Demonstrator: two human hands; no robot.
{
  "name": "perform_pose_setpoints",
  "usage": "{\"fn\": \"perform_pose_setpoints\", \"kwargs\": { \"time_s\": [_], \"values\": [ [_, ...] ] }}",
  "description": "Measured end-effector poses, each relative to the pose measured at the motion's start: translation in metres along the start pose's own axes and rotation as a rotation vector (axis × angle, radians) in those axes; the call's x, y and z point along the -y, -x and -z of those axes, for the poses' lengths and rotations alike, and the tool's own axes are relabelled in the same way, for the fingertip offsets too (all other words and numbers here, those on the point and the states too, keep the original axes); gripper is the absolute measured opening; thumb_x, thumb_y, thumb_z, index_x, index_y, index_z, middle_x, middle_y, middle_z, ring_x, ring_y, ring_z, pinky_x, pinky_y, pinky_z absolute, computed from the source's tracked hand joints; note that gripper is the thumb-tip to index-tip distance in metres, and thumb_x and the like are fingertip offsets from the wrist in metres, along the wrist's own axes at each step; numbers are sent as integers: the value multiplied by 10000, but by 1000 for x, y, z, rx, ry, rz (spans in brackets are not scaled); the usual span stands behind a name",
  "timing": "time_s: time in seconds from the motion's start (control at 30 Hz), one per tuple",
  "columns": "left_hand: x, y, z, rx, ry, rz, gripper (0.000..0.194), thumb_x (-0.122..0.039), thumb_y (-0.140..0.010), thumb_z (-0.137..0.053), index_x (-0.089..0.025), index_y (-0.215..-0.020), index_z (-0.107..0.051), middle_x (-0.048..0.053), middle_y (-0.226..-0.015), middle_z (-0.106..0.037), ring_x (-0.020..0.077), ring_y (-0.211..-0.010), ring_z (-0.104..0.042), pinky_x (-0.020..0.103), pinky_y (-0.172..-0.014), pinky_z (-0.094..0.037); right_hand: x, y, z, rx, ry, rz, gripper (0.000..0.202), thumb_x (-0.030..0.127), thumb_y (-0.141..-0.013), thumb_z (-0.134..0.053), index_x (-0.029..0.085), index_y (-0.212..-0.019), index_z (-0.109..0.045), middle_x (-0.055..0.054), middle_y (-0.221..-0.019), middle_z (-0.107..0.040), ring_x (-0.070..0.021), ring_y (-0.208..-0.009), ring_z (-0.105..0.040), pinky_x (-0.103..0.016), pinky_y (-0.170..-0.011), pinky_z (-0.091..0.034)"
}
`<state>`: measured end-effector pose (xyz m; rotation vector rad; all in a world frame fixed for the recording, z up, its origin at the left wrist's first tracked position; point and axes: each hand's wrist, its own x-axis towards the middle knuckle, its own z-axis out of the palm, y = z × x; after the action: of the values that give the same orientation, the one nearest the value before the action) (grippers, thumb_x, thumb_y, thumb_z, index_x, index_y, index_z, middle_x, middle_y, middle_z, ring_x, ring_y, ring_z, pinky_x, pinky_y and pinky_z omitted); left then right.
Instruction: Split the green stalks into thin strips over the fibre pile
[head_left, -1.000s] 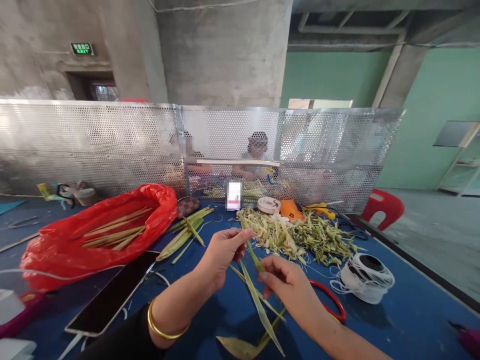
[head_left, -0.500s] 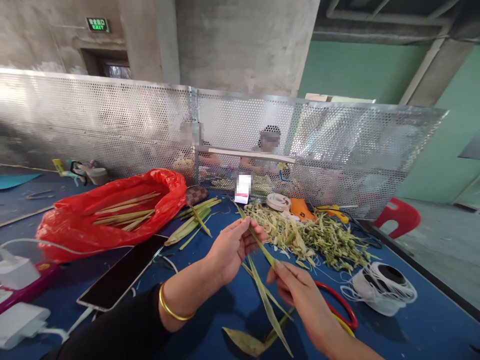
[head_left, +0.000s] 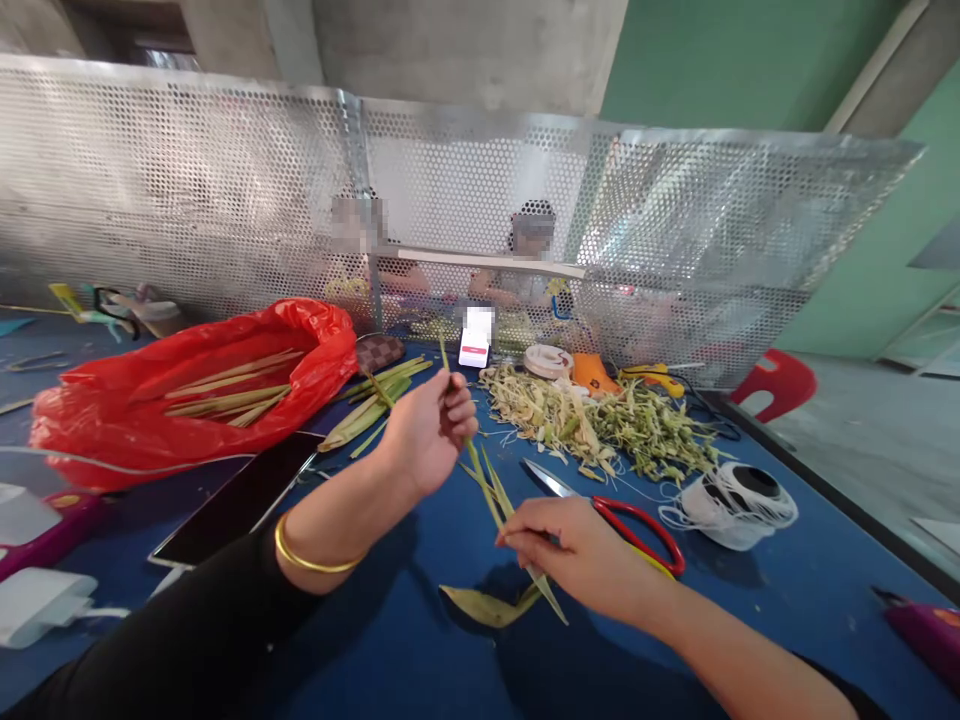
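My left hand (head_left: 433, 432) is closed, its fingers curled around a narrow green leaf strip (head_left: 475, 466) whose tip sticks up above the thumb. The strip slopes down toward my right hand (head_left: 559, 540), whose thumb and forefinger are pinched together at its lower part. A second pale leaf end pokes out below the right hand. Under the hands, a folded dry leaf (head_left: 480, 606) lies on the blue table (head_left: 390, 660). Scissors with red handles (head_left: 667, 535) lie just beyond the right hand, partly covered by it.
At left are a red plastic bag (head_left: 135, 380) of dry strips, a dark-screened phone (head_left: 240, 500) and white chargers (head_left: 45, 605). Leaf pieces (head_left: 375, 410), a heap of scraps (head_left: 555, 410) and a white cord spool (head_left: 739, 510) lie around. Behind a perforated metal screen (head_left: 472, 150) sit two people.
My right hand has moved down and toward me, sliding away from the left hand along the strip. My left fingers have curled tighter. The view has tilted down, and the scissor blades now show.
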<state>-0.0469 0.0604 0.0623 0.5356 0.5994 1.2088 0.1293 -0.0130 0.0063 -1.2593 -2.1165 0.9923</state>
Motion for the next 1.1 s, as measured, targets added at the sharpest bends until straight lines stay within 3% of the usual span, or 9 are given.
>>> {"fn": "perform_pose_setpoints", "kwargs": {
  "time_s": [0.1,0.2,0.43,0.53,0.73,0.87,1.1],
  "values": [
    [-14,-12,11,-111,-91,22,301,-160,-938,-351,-133,-677,-499,-68,-529,-333,13,-349,-294,117,-319,-227,-8,-3,2,-157,394,-90,230,368,-832,-555,198,-684,-602,-1,-659,-599,-122,-546,-495,-242,-506,-291],
    [-12,-21,20,-148,-152,86,204,-154,-915,-427,-113,-774,-568,-54,-547,-404,16,-361,-373,104,-314,-248,-18,-6,-5,-172,582,-178,320,477,-764,-618,202,-617,-548,2,-590,-576,-127,-508,-472,-255,-474,-203],
    [25,-20,21,-189,-259,201,102,-130,-840,-561,-85,-839,-652,-27,-565,-517,45,-408,-500,137,-369,-378,-23,-7,-13,-147,580,-257,114,170,-741,-547,202,-634,-572,-26,-591,-609,-166,-565,-535,-275,-503,-201],
    [28,-18,21,-174,-265,196,122,-132,-849,-546,-88,-846,-659,-28,-574,-540,43,-420,-514,145,-394,-411,-23,-10,-4,-250,473,-257,130,188,-762,-524,205,-637,-553,-13,-597,-591,-162,-578,-515,-268,-520,-242],
    [32,-14,17,-154,-271,161,148,-171,-862,-532,-101,-843,-660,53,-714,-669,110,-580,-638,203,-518,-513,-18,-11,8,-486,-55,-144,254,359,-851,-471,207,-648,-455,42,-561,-414,-123,-537,-392,-244,-523,-307],
    [41,-7,12,-114,-263,135,152,-170,-867,-524,-102,-859,-660,100,-824,-709,147,-697,-679,236,-625,-550,-13,-9,-2,-422,-253,-122,256,364,-831,-515,199,-643,-460,48,-563,-411,-111,-531,-393,-230,-506,-321],
    [49,3,6,-5,-190,132,165,-160,-886,-496,-115,-917,-652,112,-891,-716,175,-807,-685,283,-755,-557,-11,-11,-13,-317,-481,-244,248,403,-819,-530,201,-679,-497,19,-577,-600,-118,-450,-517,-231,-457,-394]
  ]
}}
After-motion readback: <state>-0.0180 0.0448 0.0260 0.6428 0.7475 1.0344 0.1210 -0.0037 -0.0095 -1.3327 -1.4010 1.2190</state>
